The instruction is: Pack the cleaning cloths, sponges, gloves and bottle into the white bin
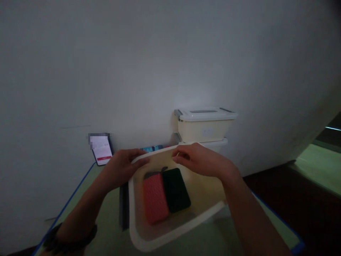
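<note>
My left hand [128, 165] grips the far left rim of a cream plastic bin [149, 245], thumb inside and fingers over the edge. The bin is tilted so that its inside faces me. Within it, on the left, lie a red textured sponge [156, 199] and a dark green scouring pad [176, 190], side by side. A small dark item [154, 173] shows behind them, too blurred to name. My right hand [197, 158] is at the far rim, fingers curled toward the thumb; what they hold, if anything, is hidden.
A lidded cream box [206, 131] sits on another white lid [213, 143] by the wall. A lit phone [102, 151] leans at the back left. Blue-patterned packaging [151, 148] peeks out behind the bin. The green table [106, 220] has blue edging, and a dark grey strip [124, 208] lies beside the bin.
</note>
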The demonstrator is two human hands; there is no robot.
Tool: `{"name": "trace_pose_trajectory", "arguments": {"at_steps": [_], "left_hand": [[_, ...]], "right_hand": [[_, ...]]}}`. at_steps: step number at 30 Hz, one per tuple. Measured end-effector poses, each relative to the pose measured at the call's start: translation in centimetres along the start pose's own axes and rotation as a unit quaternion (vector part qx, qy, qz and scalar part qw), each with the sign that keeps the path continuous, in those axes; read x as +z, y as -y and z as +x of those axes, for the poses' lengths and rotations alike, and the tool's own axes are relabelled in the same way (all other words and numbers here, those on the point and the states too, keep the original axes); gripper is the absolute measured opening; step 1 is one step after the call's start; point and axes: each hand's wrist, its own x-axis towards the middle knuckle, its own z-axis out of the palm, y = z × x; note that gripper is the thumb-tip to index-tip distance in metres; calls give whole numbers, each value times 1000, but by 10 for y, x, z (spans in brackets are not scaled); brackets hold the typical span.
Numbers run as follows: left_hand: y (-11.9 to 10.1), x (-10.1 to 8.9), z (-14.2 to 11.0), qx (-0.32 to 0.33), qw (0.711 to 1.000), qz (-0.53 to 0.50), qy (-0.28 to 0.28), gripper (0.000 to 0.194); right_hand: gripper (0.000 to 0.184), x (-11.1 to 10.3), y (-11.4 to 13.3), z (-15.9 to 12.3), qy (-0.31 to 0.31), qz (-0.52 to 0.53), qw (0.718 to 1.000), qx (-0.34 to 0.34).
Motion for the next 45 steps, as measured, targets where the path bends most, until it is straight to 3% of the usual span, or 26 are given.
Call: {"name": "trace_pose_trajectory", "arguments": {"at_steps": [3, 8, 14, 18, 25, 30, 32, 34, 39, 42, 45], "left_hand": [[-5, 14, 9, 15, 1000, -16, -2, 34], [-28, 49, 39, 40, 994, -99, 12, 34], [-37, 88, 61, 63, 989, -135, -14, 28], [-15, 89, 55, 59, 991, -116, -39, 30], [54, 60, 32, 39, 996, -24, -75, 29], [123, 61, 22, 23, 977, 47, -209, 37], [145, 64, 19, 17, 972, 65, -226, 42], [160, 66, 17, 22, 972, 104, -209, 48], [175, 69, 18, 7, 980, 148, -132, 51], [175, 73, 20, -22, 981, 140, -133, 49], [168, 76, 17, -49, 982, 117, -144, 53]], "right_hand": [[26, -7, -12, -13, -6, -44, 999, -11], [28, -17, -26, -37, 37, -104, 992, 68], [27, -3, -31, -43, 30, -96, 987, 122], [26, 10, -30, -40, 4, -121, 985, 126], [27, 19, -2, -25, -110, -89, 988, 68], [23, 37, 35, -4, -85, -93, 992, -24], [22, 49, 50, 5, -75, -122, 989, -21], [21, 61, 64, 12, -63, -147, 987, -11], [22, 93, 81, 21, -17, -126, 992, 11], [23, 120, 74, 26, -3, -94, 995, 34], [25, 147, 60, 31, -33, -46, 997, 56]]}}
